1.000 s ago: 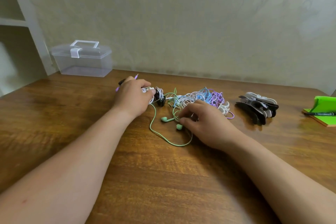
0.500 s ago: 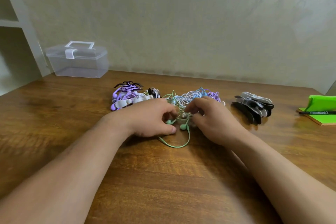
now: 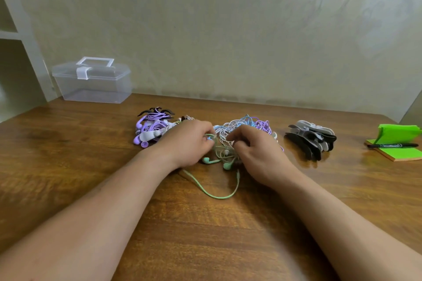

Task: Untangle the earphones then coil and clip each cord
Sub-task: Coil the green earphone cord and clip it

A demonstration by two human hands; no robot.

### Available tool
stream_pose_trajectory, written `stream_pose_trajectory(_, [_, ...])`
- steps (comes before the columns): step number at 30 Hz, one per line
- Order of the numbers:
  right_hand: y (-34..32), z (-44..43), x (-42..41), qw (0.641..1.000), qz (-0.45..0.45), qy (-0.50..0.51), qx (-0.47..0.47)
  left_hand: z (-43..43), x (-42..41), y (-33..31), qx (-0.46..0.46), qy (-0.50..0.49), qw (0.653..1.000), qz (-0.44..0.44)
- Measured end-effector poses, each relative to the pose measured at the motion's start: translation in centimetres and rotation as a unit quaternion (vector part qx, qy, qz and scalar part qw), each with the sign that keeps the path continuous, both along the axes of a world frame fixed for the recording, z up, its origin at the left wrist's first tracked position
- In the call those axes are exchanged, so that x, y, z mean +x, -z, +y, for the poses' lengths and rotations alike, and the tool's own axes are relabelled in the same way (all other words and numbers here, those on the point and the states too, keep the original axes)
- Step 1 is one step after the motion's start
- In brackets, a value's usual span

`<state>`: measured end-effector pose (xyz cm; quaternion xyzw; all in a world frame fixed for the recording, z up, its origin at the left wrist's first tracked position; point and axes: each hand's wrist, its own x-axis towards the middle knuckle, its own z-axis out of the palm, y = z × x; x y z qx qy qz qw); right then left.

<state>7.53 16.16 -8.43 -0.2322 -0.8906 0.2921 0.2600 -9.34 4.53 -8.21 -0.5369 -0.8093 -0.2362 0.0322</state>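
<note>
Pinching green cord (image 3: 214,196), left hand (image 3: 189,143) faces right hand (image 3: 255,155) gripping tangle (image 3: 237,125).

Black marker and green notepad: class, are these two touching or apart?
Touching. The head view shows the black marker lying flat across the green notepad, its barrel resting on the top sheet.

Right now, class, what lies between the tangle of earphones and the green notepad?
In the head view, a pile of black and white clips lies between the tangle of earphones and the green notepad, touching neither.
</note>
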Motion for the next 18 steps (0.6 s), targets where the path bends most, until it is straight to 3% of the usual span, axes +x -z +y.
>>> stream_pose_trajectory(4, [-0.8,-0.1,0.2,0.991,0.111,0.007,-0.077,-1.1,0.6,-2.2,0.163,0.026,0.979,-0.118])
stream_pose_trajectory(7, [-1.5,-0.6,0.5,0.958,0.183,-0.029,-0.219,-2.0,2.3,-4.1,0.262,0.101,0.900,-0.334])
stream_pose_trajectory(9, [-1.7,-0.7,0.4,0.933,0.184,-0.043,-0.306,-2.4,2.9,-4.8,0.303,0.158,0.840,-0.422])
stream_pose_trajectory(13, [-1.6,-0.2,0.3,0.907,0.187,-0.086,-0.368,-2.5,3.1,-4.8,0.305,0.209,0.796,-0.480])
stream_pose_trajectory(18, [-2.1,-0.9,0.5,0.875,0.171,-0.145,-0.429,-2.0,3.3,-4.0,0.278,0.198,0.743,-0.577])
